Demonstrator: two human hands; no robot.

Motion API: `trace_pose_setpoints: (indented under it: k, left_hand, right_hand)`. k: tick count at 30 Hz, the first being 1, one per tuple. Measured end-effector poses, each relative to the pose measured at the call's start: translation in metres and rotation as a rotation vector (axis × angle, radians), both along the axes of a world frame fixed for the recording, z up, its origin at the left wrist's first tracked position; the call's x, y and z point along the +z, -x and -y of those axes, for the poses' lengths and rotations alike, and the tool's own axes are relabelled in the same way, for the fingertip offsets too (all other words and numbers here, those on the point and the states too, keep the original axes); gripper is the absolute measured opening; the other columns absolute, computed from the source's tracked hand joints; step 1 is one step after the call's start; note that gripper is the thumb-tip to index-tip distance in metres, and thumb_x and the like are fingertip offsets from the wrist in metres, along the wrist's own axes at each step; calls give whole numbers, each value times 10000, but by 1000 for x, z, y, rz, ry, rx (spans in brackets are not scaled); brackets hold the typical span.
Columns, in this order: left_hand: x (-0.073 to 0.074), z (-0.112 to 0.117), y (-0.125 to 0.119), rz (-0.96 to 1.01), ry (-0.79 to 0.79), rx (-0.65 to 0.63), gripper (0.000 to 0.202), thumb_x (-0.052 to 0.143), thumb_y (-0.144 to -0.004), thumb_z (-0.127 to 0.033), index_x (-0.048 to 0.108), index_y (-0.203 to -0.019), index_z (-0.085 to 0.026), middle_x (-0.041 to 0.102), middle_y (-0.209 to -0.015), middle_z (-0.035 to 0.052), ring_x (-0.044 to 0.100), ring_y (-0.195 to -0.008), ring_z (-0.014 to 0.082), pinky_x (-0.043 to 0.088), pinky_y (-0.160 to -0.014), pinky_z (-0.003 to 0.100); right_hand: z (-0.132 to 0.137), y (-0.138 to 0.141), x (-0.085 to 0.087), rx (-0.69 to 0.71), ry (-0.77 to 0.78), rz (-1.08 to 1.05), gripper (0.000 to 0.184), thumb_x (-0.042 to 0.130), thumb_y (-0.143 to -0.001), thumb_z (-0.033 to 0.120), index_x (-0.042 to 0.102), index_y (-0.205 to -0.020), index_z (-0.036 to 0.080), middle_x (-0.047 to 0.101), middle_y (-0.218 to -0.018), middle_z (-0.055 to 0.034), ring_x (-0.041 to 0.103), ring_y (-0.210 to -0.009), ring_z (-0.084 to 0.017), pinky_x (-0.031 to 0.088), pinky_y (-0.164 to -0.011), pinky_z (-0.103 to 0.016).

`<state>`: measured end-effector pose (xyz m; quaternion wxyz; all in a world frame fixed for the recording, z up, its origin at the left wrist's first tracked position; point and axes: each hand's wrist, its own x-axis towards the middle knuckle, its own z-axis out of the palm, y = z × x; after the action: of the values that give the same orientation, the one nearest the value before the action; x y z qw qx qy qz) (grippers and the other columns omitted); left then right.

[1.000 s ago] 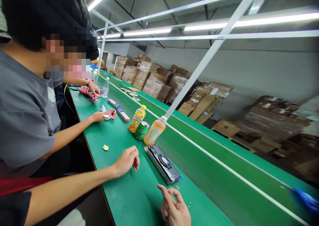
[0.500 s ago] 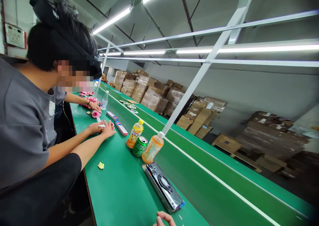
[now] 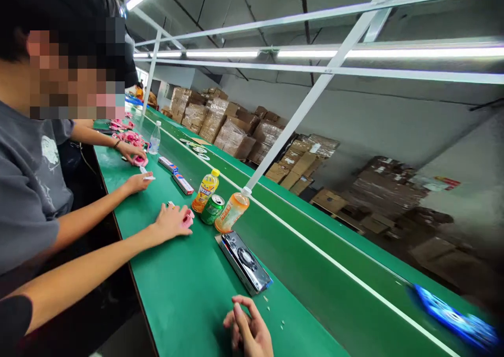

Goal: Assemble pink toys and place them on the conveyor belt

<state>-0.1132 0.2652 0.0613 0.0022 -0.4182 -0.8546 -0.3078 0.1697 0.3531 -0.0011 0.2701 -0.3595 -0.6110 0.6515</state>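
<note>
My left hand (image 3: 171, 223) reaches in from the lower left over the green table (image 3: 177, 289). Its fingers are closed around a small pink roll-like piece (image 3: 188, 219), partly hidden by them. My right hand (image 3: 252, 325) is at the bottom edge with loosely bent fingers apart and nothing visible in it. A shiny black and silver boxed item (image 3: 244, 262) lies just beyond my right hand. A co-worker's hand (image 3: 137, 182) holds a white strip (image 3: 147, 176) to the left of mine. That person's other hand (image 3: 132, 151) touches another pink piece (image 3: 139, 160).
Past my left hand stand a yellow-capped bottle (image 3: 205, 191), a green can (image 3: 212, 210) and an orange drink bottle (image 3: 233, 210). Two narrow boxes (image 3: 183, 184), a clear bottle (image 3: 155, 138) and a pink pile (image 3: 128, 138) are farther off. A blurred blue item (image 3: 452, 317) lies on the belt at right.
My left hand has moved away from the co-worker's hands, toward me, with the pink piece in it. My right hand has come further into view. The blue item has appeared at right.
</note>
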Motion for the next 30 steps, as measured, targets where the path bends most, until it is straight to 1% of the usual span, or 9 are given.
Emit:
trace_pose_setpoints:
  k: [3, 7, 10, 14, 16, 18, 21, 26, 30]
  left_hand:
    - [-16, 0, -73, -13, 98, -114, 866, 912, -681, -415, 563, -1409, -100, 628, -1293, 241, 480, -1315, 440, 301, -1121, 641]
    - [-22, 22, -166, 49, 136, -123, 1067, 910, -668, -473, 400, -1559, -181, 472, -1475, 289, 462, -1321, 494, 336, -1065, 661]
    - [-27, 50, -193, 11, 64, -68, 1079, 876, -712, -494, 302, -1600, -278, 374, -1576, 224, 376, -1410, 485, 328, -1091, 651]
    - [-35, 77, -145, -13, -63, -27, 501, 482, -1030, -328, 471, -1506, -173, 572, -1397, 161, 551, -1242, 309, 454, -1010, 443]
    - [-33, 82, -104, -35, 67, -25, 462, 547, -999, -343, 576, -1394, -104, 591, -1316, 189, 541, -1206, 352, 446, -985, 467]
    - [-29, 83, -71, -58, 179, -164, 475, 673, -923, -421, 645, -1267, -96, 593, -1256, 186, 528, -1182, 372, 421, -995, 487]
    - [-26, 89, -50, -38, 225, -372, 413, 671, -914, -493, 665, -1101, -125, 600, -1145, 132, 544, -1104, 323, 415, -961, 446]
    - [-40, 111, -55, -11, 175, -459, 248, 667, -928, -390, 616, -987, -155, 593, -1041, 70, 539, -1014, 269, 390, -864, 382]
    - [-51, 117, -58, 67, 109, -500, 177, 542, -979, -328, 591, -965, -158, 595, -1024, 75, 532, -996, 268, 385, -876, 401]
  right_hand:
    - [2, -3, 13, -3, -12, 25, 890, 694, -625, 857, 440, -1123, 164, 591, -740, -1, 427, -484, -47, 315, -394, -149]
    - [10, -7, 16, -185, -164, -11, 837, 641, -680, 842, 442, -1132, 167, 520, -785, 20, 504, -633, -61, 453, -514, -174]
    - [16, -18, 10, -352, -270, 24, 790, 566, -740, 830, 432, -1137, 161, 466, -765, 41, 477, -627, -40, 482, -599, -174]
    - [28, -36, 6, -520, -396, 57, 698, 528, -801, 779, 465, -1069, 138, 477, -767, 26, 474, -617, -48, 464, -584, -179]
    - [40, -38, 8, -573, -470, 66, 628, 565, -831, 716, 504, -1044, 128, 518, -806, 3, 494, -658, -52, 461, -617, -171]
    - [56, -30, 14, -596, -539, 56, 552, 605, -857, 644, 543, -1029, 123, 566, -876, -27, 539, -746, -64, 471, -682, -164]
    - [82, 3, 28, -360, -712, 108, 402, 562, -945, 518, 607, -1062, 135, 619, -969, -50, 582, -810, -73, 474, -722, -164]
    - [101, 68, 49, 233, -987, 474, 350, 537, -969, 274, 632, -1301, 211, 636, -1224, -64, 612, -1083, -151, 454, -907, -237]
    - [95, 89, 50, 330, -932, 625, 137, 659, -874, 200, 733, -986, 174, 671, -929, -53, 609, -840, -140, 383, -720, -215]
